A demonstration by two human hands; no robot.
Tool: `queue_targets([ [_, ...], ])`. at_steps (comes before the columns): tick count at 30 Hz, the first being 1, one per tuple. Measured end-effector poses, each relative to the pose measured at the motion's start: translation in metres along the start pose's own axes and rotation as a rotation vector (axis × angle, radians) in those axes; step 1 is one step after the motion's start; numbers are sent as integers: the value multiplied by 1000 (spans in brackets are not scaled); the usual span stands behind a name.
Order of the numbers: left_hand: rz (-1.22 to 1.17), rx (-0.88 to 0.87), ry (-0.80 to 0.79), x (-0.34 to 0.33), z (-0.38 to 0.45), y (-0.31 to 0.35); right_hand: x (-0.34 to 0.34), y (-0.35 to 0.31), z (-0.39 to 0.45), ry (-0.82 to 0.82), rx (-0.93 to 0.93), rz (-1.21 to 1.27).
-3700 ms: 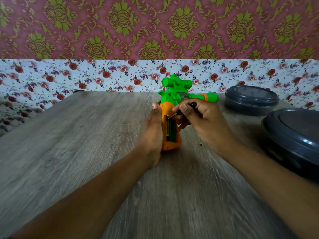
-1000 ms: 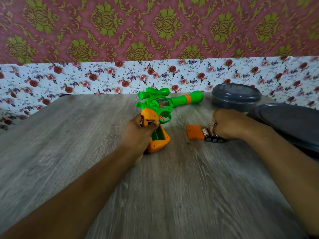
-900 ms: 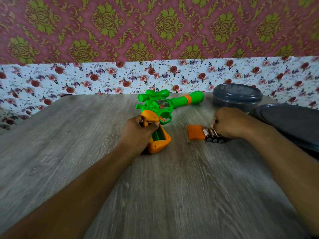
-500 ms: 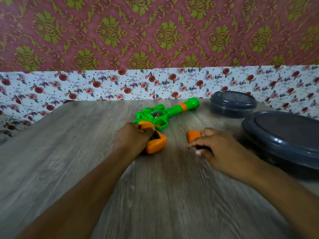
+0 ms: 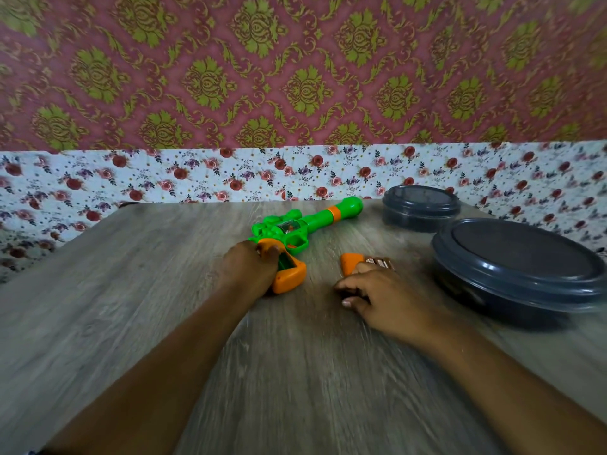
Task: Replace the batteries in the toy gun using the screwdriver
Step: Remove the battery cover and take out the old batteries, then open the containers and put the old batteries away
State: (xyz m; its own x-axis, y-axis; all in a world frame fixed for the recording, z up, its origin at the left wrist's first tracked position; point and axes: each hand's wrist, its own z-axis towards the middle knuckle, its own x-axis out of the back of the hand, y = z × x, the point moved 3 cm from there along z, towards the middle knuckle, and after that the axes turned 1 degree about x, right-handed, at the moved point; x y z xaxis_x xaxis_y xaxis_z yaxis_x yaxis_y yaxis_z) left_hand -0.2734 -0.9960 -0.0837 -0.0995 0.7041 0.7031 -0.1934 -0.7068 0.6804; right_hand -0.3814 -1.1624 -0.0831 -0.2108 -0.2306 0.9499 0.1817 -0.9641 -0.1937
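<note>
Left hand [image 5: 249, 269]: closed around the orange grip of the toy gun [image 5: 295, 229], holding it flat on the counter [image 5: 131, 307].
Right hand [image 5: 377, 295]: palm down on the counter with fingers curled; whether it grips anything I cannot tell, since the fingers hide what lies under them.
Toy gun: lies on its side, green barrel pointing away from the left hand toward the far right; the battery bay in the grip is uncovered, just beside the left thumb.
Battery cover [image 5: 349, 261]: orange piece on the counter, touching the right hand's fingertips on their far side.
Batteries [image 5: 381, 261]: in a row just beside the cover, partly hidden by the right hand.
Open room: bare counter between the two hands, and wide to the left of the left hand.
Edges: large dark lidded container [image 5: 519, 267] near the right hand's outer side; smaller dark container [image 5: 420, 206] beyond it, by the wall.
Hard to make out: the frame is motion-blurred.
</note>
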Motion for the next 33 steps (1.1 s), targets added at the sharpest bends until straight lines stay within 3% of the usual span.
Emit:
queue_targets([
  [4, 21, -21, 86, 1, 0, 2, 3, 2, -1, 3, 11, 29],
  [9, -90, -243, 229, 10, -7, 24, 25, 4, -2, 86, 35, 73],
  [13, -220, -350, 118, -4, -8, 72, 74, 30, 6, 60, 23, 54],
  [18, -74, -444, -151, -62, 26, 144, 120, 123, 42, 44, -184, -156],
  [22, -262, -187, -420, -131, 54, 175, 112, 196, 68, 43, -375, -88],
  [24, -413, -32, -473, -160, 61, 181, 103, 215, 77, 22, -395, -88],
  [28, -623, 109, -465, -192, 66, 186, 101, 208, 84, -86, -319, -287],
  [33, -713, 191, -413, -209, 75, 180, 91, 204, 95, -127, -216, -543],
])
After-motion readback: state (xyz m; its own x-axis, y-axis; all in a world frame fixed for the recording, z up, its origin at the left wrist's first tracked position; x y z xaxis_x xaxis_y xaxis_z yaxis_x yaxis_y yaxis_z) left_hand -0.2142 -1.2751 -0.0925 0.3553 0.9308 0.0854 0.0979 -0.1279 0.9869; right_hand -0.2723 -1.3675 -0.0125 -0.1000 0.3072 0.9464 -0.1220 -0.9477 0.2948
